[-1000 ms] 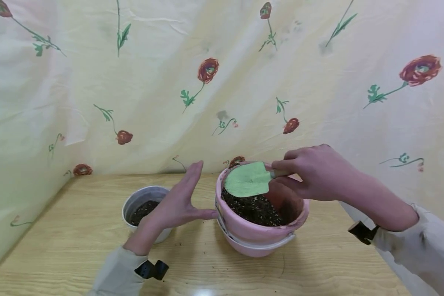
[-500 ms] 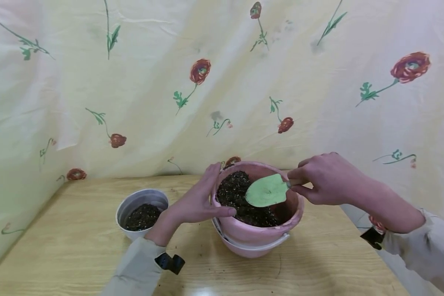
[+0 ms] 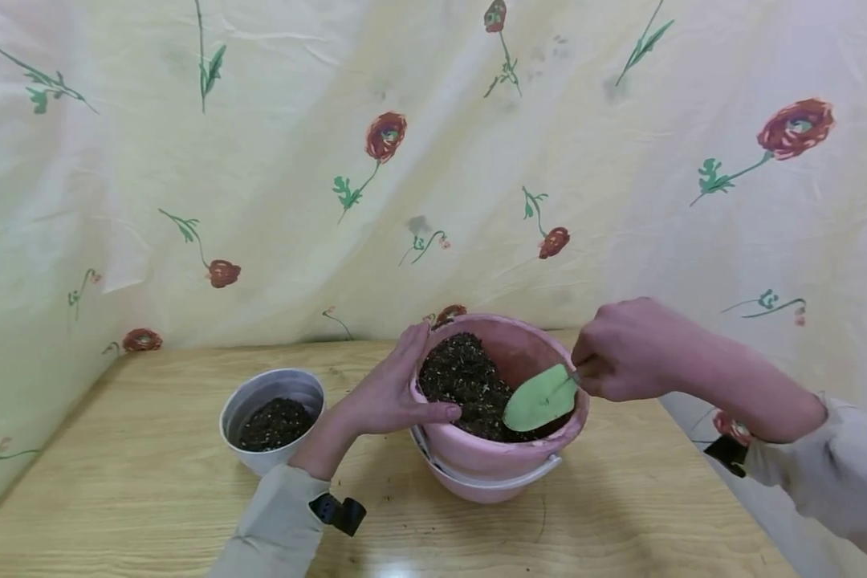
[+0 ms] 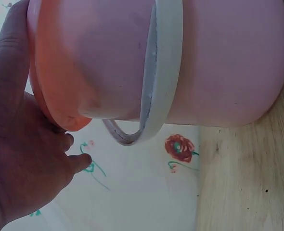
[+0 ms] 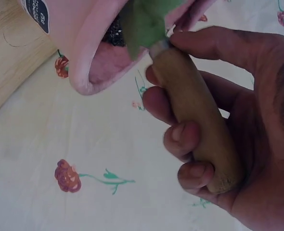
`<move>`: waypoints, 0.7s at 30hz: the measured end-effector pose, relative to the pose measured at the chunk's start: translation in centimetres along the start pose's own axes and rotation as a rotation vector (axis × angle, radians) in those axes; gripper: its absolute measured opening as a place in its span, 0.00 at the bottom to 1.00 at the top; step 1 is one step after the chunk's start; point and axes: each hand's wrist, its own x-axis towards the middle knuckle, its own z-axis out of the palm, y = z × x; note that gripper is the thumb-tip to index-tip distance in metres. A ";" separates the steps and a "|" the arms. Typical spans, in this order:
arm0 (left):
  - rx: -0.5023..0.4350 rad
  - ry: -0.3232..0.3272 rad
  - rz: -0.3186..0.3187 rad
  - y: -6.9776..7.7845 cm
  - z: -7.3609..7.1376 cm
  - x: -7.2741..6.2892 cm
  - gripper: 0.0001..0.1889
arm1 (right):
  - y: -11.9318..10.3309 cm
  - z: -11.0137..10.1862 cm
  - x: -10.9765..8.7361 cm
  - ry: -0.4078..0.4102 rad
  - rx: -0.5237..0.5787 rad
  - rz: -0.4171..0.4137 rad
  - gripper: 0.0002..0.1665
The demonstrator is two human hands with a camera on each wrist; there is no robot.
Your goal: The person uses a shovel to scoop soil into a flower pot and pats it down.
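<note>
A pink bucket with a pale bail handle holds dark soil, heaped towards its left side. My left hand grips the bucket's left rim, its thumb lying over the near edge. In the right wrist view, my right hand has its fingers wrapped round the wooden handle of a garden trowel. The trowel's light green blade is inside the bucket, slanting down to the left with its tip at the soil.
Left of the bucket, a white pot with soil in its bottom stands on the wooden table. Soil crumbs are scattered near the bucket. A flowered cloth hangs behind the table, whose right edge slants past my right forearm.
My left hand has moved right from beside the bucket onto its rim. The trowel has shifted right and down into the bucket, its blade tilting steeper towards the soil.
</note>
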 end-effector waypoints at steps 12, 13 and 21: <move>-0.028 -0.010 -0.027 -0.3 0.3 0.1 0.63 | -1.0 2.0 1.9 -0.187 0.161 -0.012 0.19; -0.027 -0.009 -0.027 -0.3 0.2 0.1 0.63 | -1.0 2.1 1.9 -0.182 0.168 -0.019 0.19; -0.038 -0.020 -0.019 -0.4 -0.2 0.3 0.64 | -1.1 3.6 2.1 -0.071 0.206 -0.095 0.17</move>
